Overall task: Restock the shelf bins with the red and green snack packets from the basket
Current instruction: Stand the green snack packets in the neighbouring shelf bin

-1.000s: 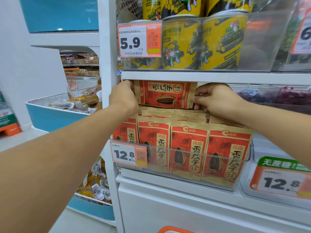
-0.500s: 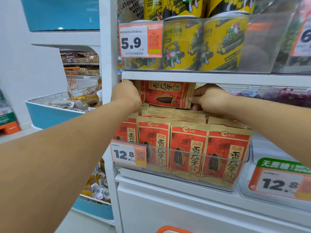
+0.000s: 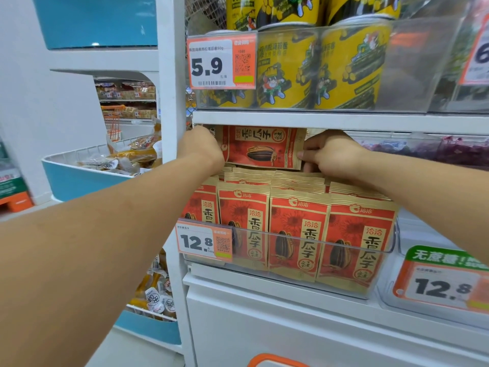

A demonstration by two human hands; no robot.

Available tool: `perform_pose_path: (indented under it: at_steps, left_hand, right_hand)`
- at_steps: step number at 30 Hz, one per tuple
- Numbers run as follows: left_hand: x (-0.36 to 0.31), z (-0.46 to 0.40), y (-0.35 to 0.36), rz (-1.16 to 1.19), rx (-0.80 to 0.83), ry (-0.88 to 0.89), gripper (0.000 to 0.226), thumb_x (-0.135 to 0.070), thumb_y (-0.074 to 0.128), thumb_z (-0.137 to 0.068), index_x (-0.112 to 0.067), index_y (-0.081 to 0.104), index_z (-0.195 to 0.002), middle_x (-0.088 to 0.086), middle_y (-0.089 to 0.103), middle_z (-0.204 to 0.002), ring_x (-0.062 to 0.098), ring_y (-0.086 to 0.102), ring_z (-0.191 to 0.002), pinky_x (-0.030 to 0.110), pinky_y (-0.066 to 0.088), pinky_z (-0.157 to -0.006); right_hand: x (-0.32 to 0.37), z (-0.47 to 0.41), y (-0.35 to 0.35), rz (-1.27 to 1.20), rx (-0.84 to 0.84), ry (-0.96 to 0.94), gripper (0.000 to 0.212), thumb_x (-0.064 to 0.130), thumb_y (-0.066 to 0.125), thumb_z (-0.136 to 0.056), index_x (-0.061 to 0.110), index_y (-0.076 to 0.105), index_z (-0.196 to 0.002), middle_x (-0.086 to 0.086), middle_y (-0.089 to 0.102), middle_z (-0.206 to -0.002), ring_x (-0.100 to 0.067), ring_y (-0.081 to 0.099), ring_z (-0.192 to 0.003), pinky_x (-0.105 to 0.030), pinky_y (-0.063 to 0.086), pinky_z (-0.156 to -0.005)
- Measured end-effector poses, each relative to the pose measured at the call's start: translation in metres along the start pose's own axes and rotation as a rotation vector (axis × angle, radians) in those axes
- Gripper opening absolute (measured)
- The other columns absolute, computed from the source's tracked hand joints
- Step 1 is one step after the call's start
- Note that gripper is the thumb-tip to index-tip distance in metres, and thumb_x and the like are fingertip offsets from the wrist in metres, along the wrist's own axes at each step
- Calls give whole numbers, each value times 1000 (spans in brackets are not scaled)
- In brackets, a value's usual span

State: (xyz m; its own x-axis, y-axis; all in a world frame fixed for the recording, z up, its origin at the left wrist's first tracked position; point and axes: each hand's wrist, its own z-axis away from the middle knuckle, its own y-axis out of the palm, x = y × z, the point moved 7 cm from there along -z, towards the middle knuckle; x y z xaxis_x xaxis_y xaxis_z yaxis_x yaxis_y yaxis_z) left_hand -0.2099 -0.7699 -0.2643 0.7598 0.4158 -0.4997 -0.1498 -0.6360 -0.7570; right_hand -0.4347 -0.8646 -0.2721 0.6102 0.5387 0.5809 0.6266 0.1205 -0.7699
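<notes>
A red snack packet (image 3: pixel 260 148) lies sideways on top of the upright red packets (image 3: pixel 299 231), just under the shelf board. My left hand (image 3: pixel 202 148) grips its left edge and my right hand (image 3: pixel 330 153) pinches its right edge. The upright packets fill a clear plastic bin (image 3: pixel 381 250) with a 12.8 price tag (image 3: pixel 203 242) on its front. No green packets and no basket are in view.
Yellow snack cans (image 3: pixel 317 67) stand in a clear bin on the shelf above. A second clear bin with a green and orange 12.8 tag (image 3: pixel 444 284) sits to the right. Blue-edged bins of small packets (image 3: pixel 116 165) stand at the left.
Both hands have pushed the sideways red packet a little deeper under the shelf board; the right hand has slid further in along the packet's right edge.
</notes>
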Motion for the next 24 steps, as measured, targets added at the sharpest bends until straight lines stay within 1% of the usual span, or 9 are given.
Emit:
perform_pose_path:
  at_steps: [2,4,6,9,12,15,19,22,24]
  left_hand:
    - [0,1,0,27,37,-6,21,-5,59,-92,-7,51,-73,4,46,-69,21,48,-65,31,40,-59]
    - [2,3,-2,95,63,-19,4,-9,61,-93,-5,60,-92,5,52,-77,25,54,-78,32,46,-69]
    - [7,6,-4,152,90,-31,17,-13,63,-93,-4,64,-107,10,63,-95,29,60,-90,35,51,-76]
    - [10,16,-10,191,96,-12,25,-14,65,-93,-7,64,-118,12,66,-114,31,62,-103,37,54,-89]
    - [9,32,-14,240,149,17,34,-16,65,-94,-8,61,-127,11,63,-125,31,60,-113,40,50,-100]
    - [7,49,-24,245,166,15,45,-15,64,-95,-8,54,-138,10,58,-136,30,55,-123,39,46,-105]
    - [-6,97,-43,280,98,97,39,-15,62,-95,-11,57,-134,6,61,-130,25,57,-118,32,46,-99]
    - [-27,156,-47,301,174,174,27,-21,65,-94,-15,64,-119,1,65,-113,19,61,-105,28,48,-89]
    - [-43,206,-36,230,372,291,18,-26,67,-92,-17,67,-109,-2,65,-104,18,62,-99,26,48,-85]
  right_hand:
    - [0,0,0,-8,5,5,28,25,60,-100,12,63,-76,-2,71,-75,-13,49,-54,-24,39,-51]
    - [-2,0,-2,-21,-1,20,26,30,63,-98,11,69,-81,2,72,-73,-16,51,-58,-25,40,-55]
    - [-5,2,-5,-61,0,47,25,34,66,-95,12,73,-86,2,74,-76,-16,50,-58,-24,41,-53]
    - [-8,9,-11,-141,2,66,15,26,69,-94,12,73,-97,1,72,-76,-8,51,-51,-13,41,-42]
    - [-9,23,-16,-210,20,61,20,20,71,-93,9,70,-110,-4,74,-90,-8,61,-64,-17,50,-57]
    - [-6,41,-22,-91,53,41,36,26,71,-92,11,65,-124,-6,71,-108,-14,64,-90,-23,48,-78]
    - [5,95,-44,91,-57,-100,42,28,69,-93,12,61,-132,-2,65,-126,-16,61,-114,-27,44,-101]
    - [14,170,-65,-10,-317,-206,20,19,65,-91,15,71,-110,3,70,-103,-5,63,-94,-17,46,-89]
    - [5,218,-51,-78,-344,-247,9,18,66,-87,16,73,-94,8,68,-85,-1,59,-74,-15,46,-75]
